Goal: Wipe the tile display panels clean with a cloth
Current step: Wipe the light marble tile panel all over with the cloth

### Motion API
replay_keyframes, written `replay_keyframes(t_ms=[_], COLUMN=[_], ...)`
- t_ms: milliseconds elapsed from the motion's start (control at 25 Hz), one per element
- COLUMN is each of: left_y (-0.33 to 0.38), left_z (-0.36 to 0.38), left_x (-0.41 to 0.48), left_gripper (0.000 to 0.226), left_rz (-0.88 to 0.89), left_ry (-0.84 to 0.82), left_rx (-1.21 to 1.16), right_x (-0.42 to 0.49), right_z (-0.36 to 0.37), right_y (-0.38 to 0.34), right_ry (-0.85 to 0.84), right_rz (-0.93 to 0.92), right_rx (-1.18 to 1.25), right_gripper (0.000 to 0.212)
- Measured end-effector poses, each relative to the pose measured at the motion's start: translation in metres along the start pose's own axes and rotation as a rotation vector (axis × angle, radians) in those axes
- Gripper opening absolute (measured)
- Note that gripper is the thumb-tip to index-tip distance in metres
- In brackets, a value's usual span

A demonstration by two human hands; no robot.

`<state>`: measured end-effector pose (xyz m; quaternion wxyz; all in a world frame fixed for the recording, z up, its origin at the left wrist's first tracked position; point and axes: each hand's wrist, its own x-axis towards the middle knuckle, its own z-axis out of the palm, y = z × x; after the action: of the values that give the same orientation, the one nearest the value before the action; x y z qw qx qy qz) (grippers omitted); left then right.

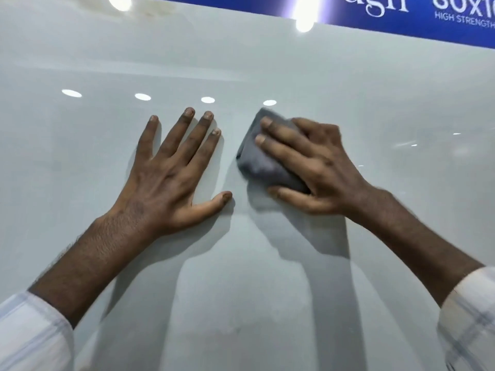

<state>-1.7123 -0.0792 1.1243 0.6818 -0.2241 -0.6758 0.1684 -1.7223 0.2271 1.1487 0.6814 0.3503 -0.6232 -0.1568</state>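
A glossy pale grey tile display panel [267, 290] fills almost the whole view. My left hand [171, 178] lies flat on it with the fingers straight and spread, left of centre. Just to its right, my right hand [313, 167] presses a folded grey cloth [257, 162] against the panel, with fingers over the cloth's top and the thumb along its lower edge. Part of the cloth is hidden under the palm.
A blue sign [401, 12] with white lettering runs along the panel's top right edge. Ceiling lights reflect as bright spots [142, 96] across the panel above my hands. My white checked sleeves [32, 333] show at both lower corners.
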Motion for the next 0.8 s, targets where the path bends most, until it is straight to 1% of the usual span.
replay_keyframes(t_ms=[40,80,120,200,240,280,320,400,440,480,560,600,640,720,760,800], left_y=[-0.004,-0.009,-0.014,-0.025,-0.030,-0.032,-0.033,-0.033,-0.033,-0.033,-0.032,-0.032,-0.033,-0.034,-0.034,-0.034], left_z=[-0.002,-0.004,-0.006,-0.009,-0.009,-0.008,-0.006,0.001,0.003,0.005,0.006,0.006,0.005,0.005,0.006,0.006], left_x=[0.005,0.012,0.022,0.044,0.053,0.060,0.063,0.064,0.063,0.062,0.061,0.062,0.062,0.062,0.062,0.061], left_gripper=[0.094,0.093,0.092,0.089,0.089,0.089,0.090,0.089,0.089,0.089,0.088,0.087,0.087,0.087,0.087,0.087], left_rz=[0.022,0.034,0.027,-0.017,-0.035,-0.048,-0.051,-0.052,-0.058,-0.061,-0.059,-0.056,-0.053,-0.057,-0.063,-0.065], left_ry=[0.008,0.016,0.023,0.029,0.028,0.022,0.010,-0.002,-0.001,0.001,0.014,0.023,0.029,0.026,0.025,0.023], left_rx=[0.022,0.042,0.048,0.022,0.008,-0.001,-0.001,0.020,0.029,0.028,0.023,0.024,0.026,0.018,0.014,0.012], right_x=[0.003,0.011,0.021,0.045,0.056,0.066,0.073,0.079,0.085,0.093,0.115,0.126,0.135,0.141,0.142,0.144], right_z=[-0.004,-0.007,-0.009,-0.010,-0.007,-0.004,0.001,0.002,-0.002,-0.006,-0.005,-0.002,0.002,0.010,0.009,0.005], right_y=[0.008,0.023,0.042,0.072,0.077,0.074,0.067,0.071,0.081,0.093,0.107,0.103,0.094,0.076,0.082,0.092], right_ry=[-0.037,-0.021,0.021,0.086,0.093,0.091,0.090,0.044,0.040,0.060,0.088,0.065,0.048,0.014,0.008,0.011], right_rz=[-0.103,-0.100,0.007,0.399,0.546,0.557,0.432,0.058,0.015,0.120,0.501,0.592,0.534,0.183,0.053,0.051], right_rx=[0.014,0.004,-0.002,0.028,0.028,0.001,-0.027,-0.035,-0.021,-0.006,0.027,0.002,-0.048,-0.085,-0.097,-0.103], right_gripper=[0.071,0.071,0.071,0.075,0.077,0.078,0.077,0.074,0.074,0.075,0.079,0.081,0.084,0.084,0.082,0.081])
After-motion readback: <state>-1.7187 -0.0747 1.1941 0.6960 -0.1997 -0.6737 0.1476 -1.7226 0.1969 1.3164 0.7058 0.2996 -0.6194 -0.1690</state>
